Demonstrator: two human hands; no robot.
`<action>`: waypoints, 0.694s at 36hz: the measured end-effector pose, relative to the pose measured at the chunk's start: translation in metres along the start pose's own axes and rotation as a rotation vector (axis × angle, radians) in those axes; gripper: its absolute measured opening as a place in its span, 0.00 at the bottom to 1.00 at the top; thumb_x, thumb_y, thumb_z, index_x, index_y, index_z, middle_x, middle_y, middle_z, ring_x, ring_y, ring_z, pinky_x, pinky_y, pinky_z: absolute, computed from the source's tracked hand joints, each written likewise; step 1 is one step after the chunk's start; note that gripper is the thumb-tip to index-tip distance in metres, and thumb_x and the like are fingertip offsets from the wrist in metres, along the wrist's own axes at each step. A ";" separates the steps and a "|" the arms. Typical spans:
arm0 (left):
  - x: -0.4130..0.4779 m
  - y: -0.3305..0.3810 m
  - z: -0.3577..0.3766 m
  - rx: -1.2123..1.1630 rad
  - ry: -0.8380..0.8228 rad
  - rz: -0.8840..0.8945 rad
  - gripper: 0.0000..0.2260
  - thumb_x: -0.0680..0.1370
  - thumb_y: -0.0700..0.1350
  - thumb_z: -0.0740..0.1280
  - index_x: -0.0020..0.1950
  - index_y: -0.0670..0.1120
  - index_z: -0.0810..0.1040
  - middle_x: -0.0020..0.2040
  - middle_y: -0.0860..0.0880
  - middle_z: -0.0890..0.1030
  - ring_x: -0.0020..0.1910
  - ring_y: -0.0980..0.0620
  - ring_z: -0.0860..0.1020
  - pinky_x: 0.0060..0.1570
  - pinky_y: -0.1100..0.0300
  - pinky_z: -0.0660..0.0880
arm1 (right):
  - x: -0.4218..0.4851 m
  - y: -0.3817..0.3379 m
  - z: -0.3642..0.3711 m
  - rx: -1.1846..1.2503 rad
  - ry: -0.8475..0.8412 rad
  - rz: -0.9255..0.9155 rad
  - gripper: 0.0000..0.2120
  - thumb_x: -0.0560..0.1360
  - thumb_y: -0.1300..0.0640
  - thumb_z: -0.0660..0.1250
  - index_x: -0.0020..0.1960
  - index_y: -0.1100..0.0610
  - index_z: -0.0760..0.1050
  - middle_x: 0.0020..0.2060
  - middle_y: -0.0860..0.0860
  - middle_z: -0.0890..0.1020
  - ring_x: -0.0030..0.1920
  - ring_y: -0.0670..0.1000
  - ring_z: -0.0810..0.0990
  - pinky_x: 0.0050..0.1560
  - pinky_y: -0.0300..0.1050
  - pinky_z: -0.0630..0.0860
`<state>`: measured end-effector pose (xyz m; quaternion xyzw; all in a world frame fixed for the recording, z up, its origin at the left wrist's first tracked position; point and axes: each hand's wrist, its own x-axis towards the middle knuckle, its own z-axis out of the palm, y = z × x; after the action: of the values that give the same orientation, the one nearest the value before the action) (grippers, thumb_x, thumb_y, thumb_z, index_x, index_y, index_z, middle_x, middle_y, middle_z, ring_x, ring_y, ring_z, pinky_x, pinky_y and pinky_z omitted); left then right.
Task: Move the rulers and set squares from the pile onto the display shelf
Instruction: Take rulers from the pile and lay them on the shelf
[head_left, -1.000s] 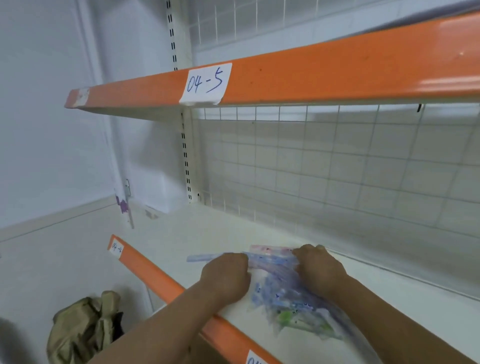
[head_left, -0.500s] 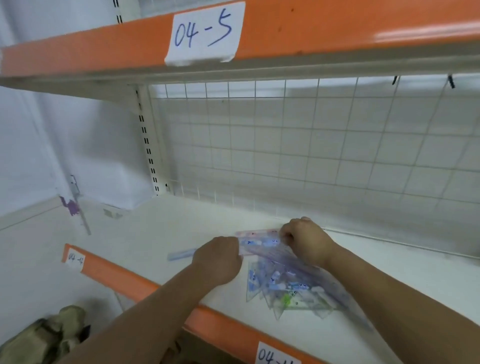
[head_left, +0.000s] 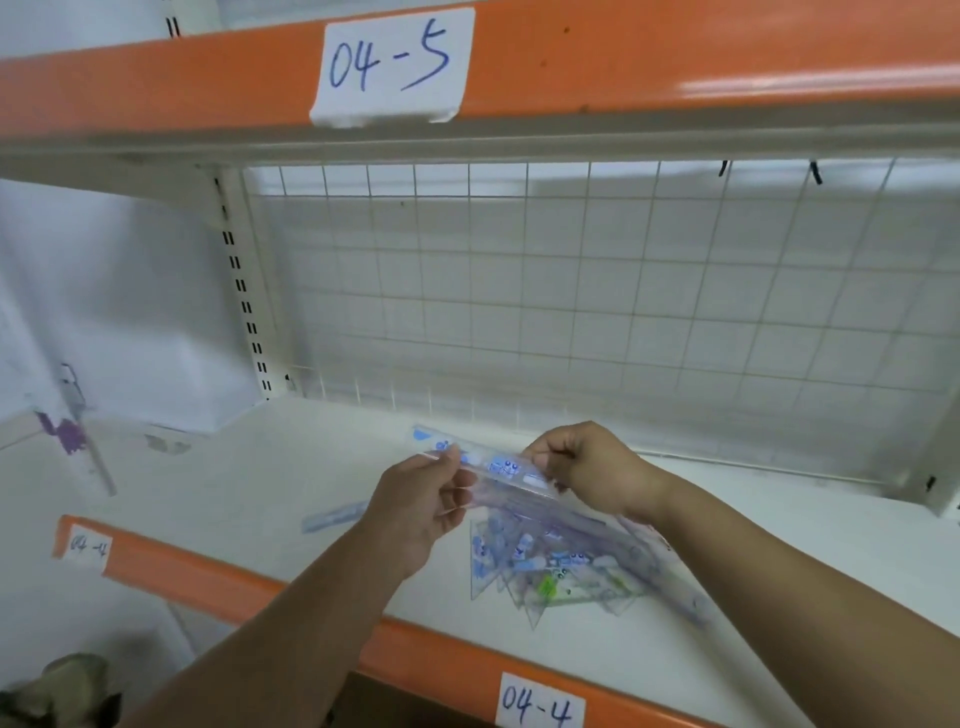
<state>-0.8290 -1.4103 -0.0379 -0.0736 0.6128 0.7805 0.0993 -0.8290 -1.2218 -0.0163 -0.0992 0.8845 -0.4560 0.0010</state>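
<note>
Both hands are closed on one bunch of clear rulers (head_left: 501, 470): the left hand (head_left: 415, 519) pinches the near end and the right hand (head_left: 592, 473) curls over the far end, just above the pile (head_left: 566, 571). The pile lies on the white shelf (head_left: 260, 493), at about five o'clock from the hands. The plastic is slick and thin, so a piece could slide out of the bunch and drop back into the pile, or skid toward the orange front lip (head_left: 234, 587) at seven o'clock and go over. Blur hides how many pieces are held. A loose ruler (head_left: 332, 518) lies at nine o'clock of the pile, in the way of a sweep to the left. The wire grid (head_left: 571, 312) closes off twelve o'clock, and the upper shelf (head_left: 675, 62) limits any lift. Open shelf runs toward ten o'clock and three o'clock.
</note>
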 end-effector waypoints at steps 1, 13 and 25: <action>0.000 -0.001 -0.001 -0.007 0.010 0.001 0.06 0.79 0.44 0.65 0.45 0.43 0.77 0.36 0.47 0.80 0.31 0.53 0.75 0.33 0.61 0.71 | -0.001 0.000 0.000 -0.033 0.029 -0.015 0.08 0.78 0.61 0.64 0.45 0.56 0.80 0.36 0.44 0.79 0.32 0.39 0.73 0.40 0.34 0.72; -0.004 -0.001 -0.006 0.024 -0.004 0.011 0.04 0.78 0.43 0.66 0.46 0.43 0.79 0.37 0.48 0.82 0.32 0.54 0.74 0.34 0.61 0.70 | -0.015 -0.006 0.008 -0.775 0.140 -0.221 0.13 0.75 0.56 0.65 0.58 0.54 0.76 0.55 0.51 0.79 0.57 0.53 0.73 0.55 0.48 0.73; 0.001 0.000 -0.015 0.143 0.086 0.049 0.05 0.78 0.39 0.66 0.52 0.40 0.78 0.35 0.48 0.83 0.31 0.54 0.74 0.31 0.64 0.71 | -0.026 -0.007 0.009 -0.793 0.172 -0.206 0.18 0.77 0.56 0.64 0.66 0.51 0.72 0.59 0.50 0.75 0.61 0.52 0.71 0.56 0.42 0.70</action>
<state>-0.8301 -1.4248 -0.0422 -0.0848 0.6721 0.7332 0.0586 -0.8019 -1.2280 -0.0184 -0.1411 0.9738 -0.0845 -0.1568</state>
